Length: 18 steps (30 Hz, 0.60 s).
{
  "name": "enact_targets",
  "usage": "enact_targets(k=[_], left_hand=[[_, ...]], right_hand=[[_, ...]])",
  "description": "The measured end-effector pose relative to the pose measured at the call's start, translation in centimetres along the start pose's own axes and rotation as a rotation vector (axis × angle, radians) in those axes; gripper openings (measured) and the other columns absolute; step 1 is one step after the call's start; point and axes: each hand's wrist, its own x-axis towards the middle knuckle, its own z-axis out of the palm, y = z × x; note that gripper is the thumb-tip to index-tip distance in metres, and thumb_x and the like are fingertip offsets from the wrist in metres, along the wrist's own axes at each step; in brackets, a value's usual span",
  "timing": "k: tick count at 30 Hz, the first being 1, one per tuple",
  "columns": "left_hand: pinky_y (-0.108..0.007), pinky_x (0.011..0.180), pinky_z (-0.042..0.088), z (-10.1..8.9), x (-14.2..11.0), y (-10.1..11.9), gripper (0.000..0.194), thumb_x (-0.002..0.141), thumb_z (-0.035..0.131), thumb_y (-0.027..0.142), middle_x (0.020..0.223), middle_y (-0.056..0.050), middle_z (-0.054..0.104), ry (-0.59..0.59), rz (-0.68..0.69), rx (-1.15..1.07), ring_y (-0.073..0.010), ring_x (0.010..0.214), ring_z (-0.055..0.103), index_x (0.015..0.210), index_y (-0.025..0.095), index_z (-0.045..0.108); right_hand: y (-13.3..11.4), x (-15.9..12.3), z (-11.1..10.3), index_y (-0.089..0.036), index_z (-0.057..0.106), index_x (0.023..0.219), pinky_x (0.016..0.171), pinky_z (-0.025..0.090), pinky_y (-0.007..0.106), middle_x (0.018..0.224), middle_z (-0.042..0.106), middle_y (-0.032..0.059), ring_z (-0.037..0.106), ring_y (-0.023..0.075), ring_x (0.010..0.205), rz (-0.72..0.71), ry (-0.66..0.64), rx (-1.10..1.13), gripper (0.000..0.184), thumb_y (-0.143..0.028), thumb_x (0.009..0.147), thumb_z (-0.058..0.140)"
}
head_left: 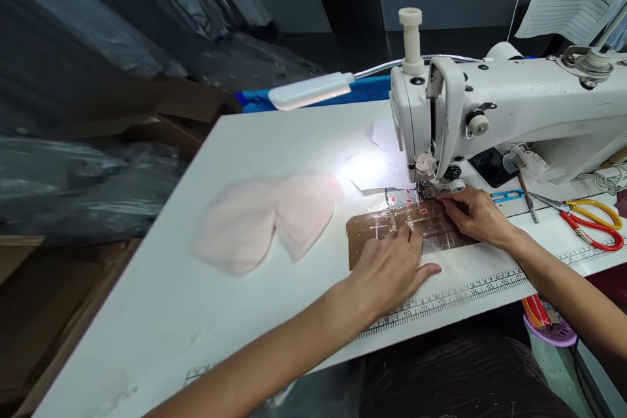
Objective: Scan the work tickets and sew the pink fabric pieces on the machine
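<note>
My left hand rests palm down on the table's front part, its fingertips on a brown, tape-covered sheet and its thumb out to the side. Close to the needle area of a white sewing machine, my right hand has thumb and forefinger drawn together at the sheet's right end. Whatever is between those fingers is too small to make out. The presser foot sits just left of them. Pale pink fabric, blurred, lies to the left on the white table.
Scissors, blue thread snips and a dark phone-like object lie right of the needle. A lamp lights the table. A printed ruler runs along the front edge. Below right stands a purple-rimmed bin.
</note>
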Motion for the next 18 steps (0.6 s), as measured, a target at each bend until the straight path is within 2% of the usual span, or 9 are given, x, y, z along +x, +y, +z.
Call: enact_targets(k=[2, 4, 6, 8, 11, 14, 18], left_hand=[[-0.04, 0.069, 0.054, 1.1, 0.6, -1.7, 0.051, 0.092, 0.051, 0.055, 0.108, -0.018, 0.063, 0.121, 0.052, 0.024, -0.0302, 0.09, 0.063, 0.116, 0.009, 0.057], [-0.042, 0.075, 0.054, 1.9, 1.7, -4.2, 0.048, 0.093, 0.05, 0.053, 0.11, -0.016, 0.061, 0.258, 0.173, -0.007, -0.0277, 0.093, 0.06, 0.116, 0.011, 0.057], [-0.043, 0.083, 0.053, 2.2, 2.6, -6.5, 0.045, 0.095, 0.051, 0.049, 0.114, -0.015, 0.06, 0.386, 0.312, -0.061, -0.0258, 0.098, 0.059, 0.12, 0.013, 0.056], [-0.042, 0.086, 0.053, 2.4, 2.9, -7.8, 0.042, 0.095, 0.053, 0.048, 0.116, -0.014, 0.06, 0.487, 0.383, -0.117, -0.0243, 0.099, 0.059, 0.12, 0.014, 0.056], [-0.039, 0.084, 0.054, 2.5, 2.6, -7.6, 0.035, 0.097, 0.051, 0.045, 0.112, -0.012, 0.062, 0.577, 0.401, -0.221, -0.0217, 0.098, 0.061, 0.114, 0.016, 0.06], [-0.036, 0.083, 0.056, 2.9, 2.5, -6.5, 0.032, 0.098, 0.049, 0.042, 0.107, -0.01, 0.064, 0.586, 0.426, -0.338, -0.0194, 0.097, 0.064, 0.11, 0.016, 0.063], [-0.035, 0.077, 0.058, 3.7, 3.3, -5.5, 0.036, 0.09, 0.06, 0.05, 0.107, -0.007, 0.066, 0.595, 0.411, -0.403, -0.0202, 0.096, 0.066, 0.107, 0.018, 0.066]], right_hand=[[-0.1, -0.1, 0.0, -0.017, 0.074, 0.1, 0.077, 0.053, 0.032, 0.095, 0.073, 0.008, 0.068, 0.0202, 0.086, 0.023, -0.021, -0.017, 0.025, -0.019, 0.09, 0.051], [-0.1, -0.1, -0.1, -0.017, 0.074, 0.1, 0.077, 0.051, 0.033, 0.095, 0.073, 0.0084, 0.068, 0.0205, 0.086, 0.044, -0.049, -0.026, 0.024, -0.021, 0.091, 0.052], [-0.2, -0.2, -0.2, -0.016, 0.074, 0.099, 0.077, 0.05, 0.033, 0.097, 0.073, 0.009, 0.068, 0.0204, 0.087, 0.057, -0.064, -0.012, 0.024, -0.022, 0.092, 0.051], [-0.2, -0.2, -0.4, -0.015, 0.074, 0.097, 0.077, 0.05, 0.032, 0.097, 0.073, 0.0093, 0.067, 0.02, 0.087, 0.055, -0.077, 0.013, 0.025, -0.022, 0.092, 0.051], [-0.2, 0.0, -0.7, -0.015, 0.074, 0.096, 0.076, 0.049, 0.031, 0.094, 0.073, 0.0086, 0.066, 0.0187, 0.084, 0.04, -0.099, 0.042, 0.026, -0.022, 0.091, 0.05], [-0.5, 0.3, -0.8, -0.014, 0.074, 0.095, 0.072, 0.047, 0.03, 0.09, 0.073, 0.0084, 0.064, 0.0171, 0.079, 0.029, -0.14, 0.05, 0.026, -0.022, 0.091, 0.049], [-1.0, 0.7, -0.8, -0.014, 0.072, 0.101, 0.072, 0.045, 0.029, 0.089, 0.07, 0.0079, 0.06, 0.0158, 0.078, -0.05, -0.245, 0.002, 0.025, -0.021, 0.089, 0.051]])
